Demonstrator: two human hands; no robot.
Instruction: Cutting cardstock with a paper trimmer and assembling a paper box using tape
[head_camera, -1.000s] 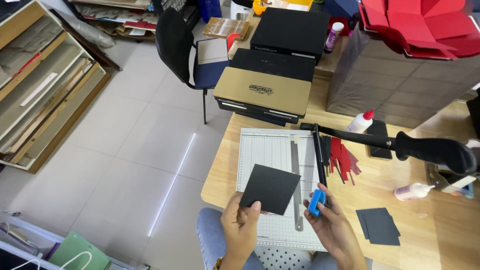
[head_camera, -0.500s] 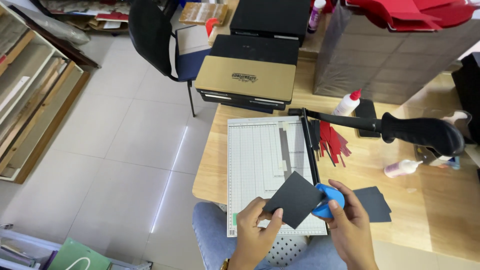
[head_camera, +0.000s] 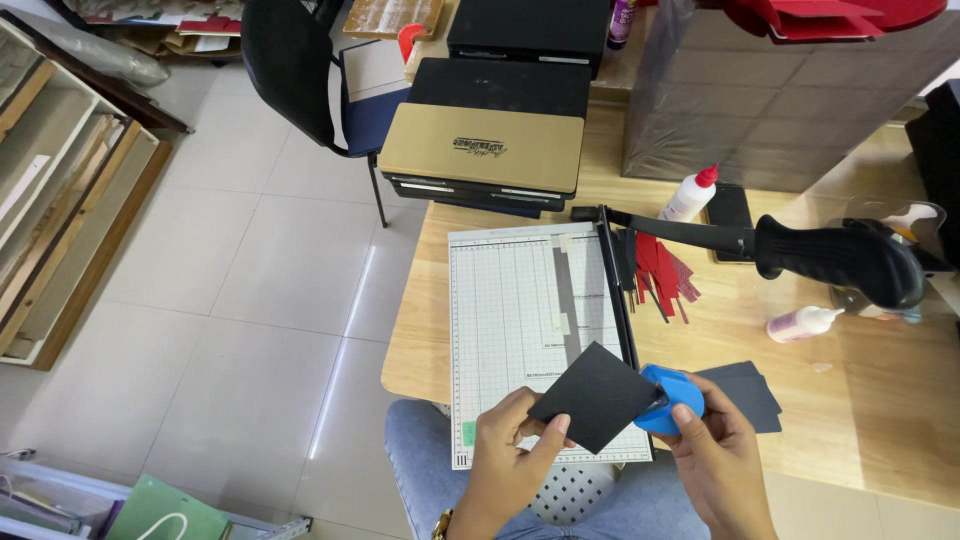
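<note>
My left hand (head_camera: 512, 455) pinches the lower left corner of a black square card (head_camera: 597, 396), held tilted above the near end of a white gridded paper cutter (head_camera: 510, 300). My right hand (head_camera: 716, 462) grips a round blue tool (head_camera: 674, 397) that is pressed onto the card's right corner. The cutter's black-handled blade arm (head_camera: 830, 258) stands raised, pointing to the right.
A wooden table (head_camera: 860, 400) carries a stack of black cards (head_camera: 745, 392), red paper strips (head_camera: 660, 272), two glue bottles (head_camera: 690, 194) (head_camera: 805, 322) and a tan and black machine (head_camera: 482, 150). A black chair (head_camera: 300, 70) stands on the tiled floor behind.
The black card moved right and turned. My right hand brought the blue tool onto the card's right corner. The camera view shifted slightly downward.
</note>
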